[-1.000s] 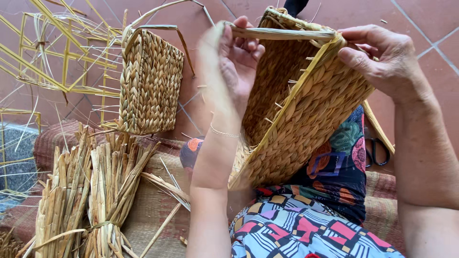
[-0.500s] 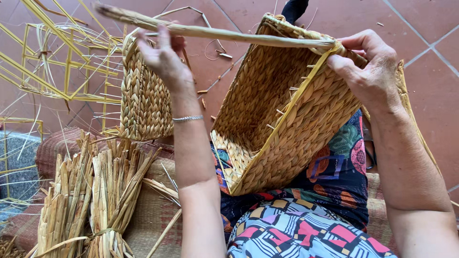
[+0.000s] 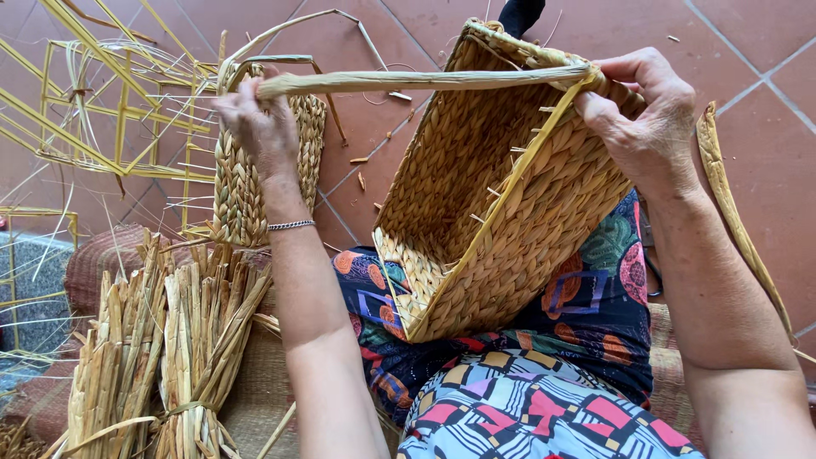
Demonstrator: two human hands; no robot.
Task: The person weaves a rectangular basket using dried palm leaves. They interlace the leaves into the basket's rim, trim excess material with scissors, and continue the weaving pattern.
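Observation:
A rectangular woven straw basket (image 3: 501, 212) rests tilted on my lap, its opening facing left and up. My right hand (image 3: 646, 119) grips the basket's upper rim corner. From that corner a long flat straw strand (image 3: 408, 81) runs level to the left. My left hand (image 3: 259, 123) is closed on the strand's far end and holds it taut. A thin bracelet sits on my left wrist.
A second, finished woven basket (image 3: 242, 170) stands on the red tile floor behind my left hand. Bundles of dried straw (image 3: 161, 340) lie at the lower left. Yellow wire frames (image 3: 93, 110) are stacked at the upper left. A loose strand (image 3: 731, 212) curves past my right forearm.
My left hand has left the basket's opening and swung out to the left, drawing the straw strand long and taut. The right hand has stayed on the rim.

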